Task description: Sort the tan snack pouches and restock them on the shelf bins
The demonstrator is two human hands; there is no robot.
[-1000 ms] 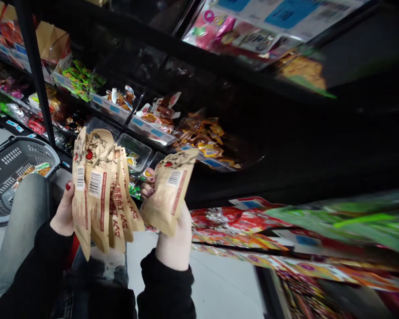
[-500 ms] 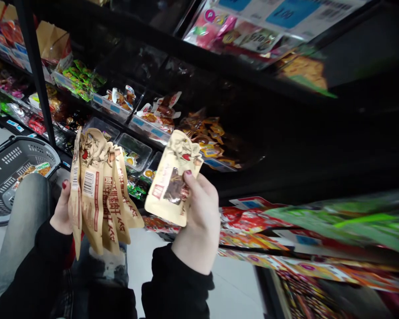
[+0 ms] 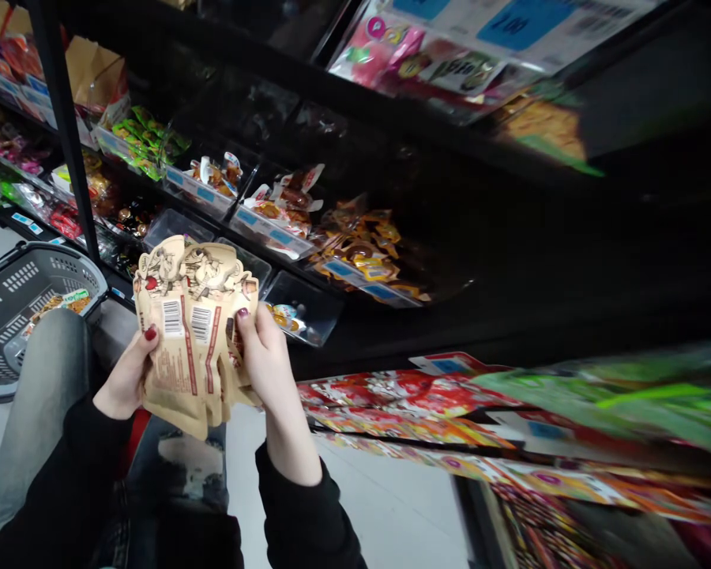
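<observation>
Several tan snack packets (image 3: pixel 178 359) with barcodes, red print and animal drawings overlap in a bunch in front of me, held upright. My left hand (image 3: pixel 127 375) is closed on their left edge, thumb on the front. At the right edge my right hand (image 3: pixel 264 352) is closed too, its thumb pressed on a packet whose front is mostly covered. My fingers behind the packets are hidden. Below the bunch are my knees in ripped jeans (image 3: pixel 53 419).
A grey basket (image 3: pixel 88 265) with a few packets in it stands on the floor at left. Ahead, a black shelf carries clear bins of wrapped snacks (image 3: pixel 361 245). Red and green packets (image 3: pixel 391 387) line a lower shelf at right. A black post (image 3: pixel 68 134) rises at left.
My right hand has moved left with its single packet and brought it against the bunch. The bunch in my left hand has turned, so more barcoded backs face me.
</observation>
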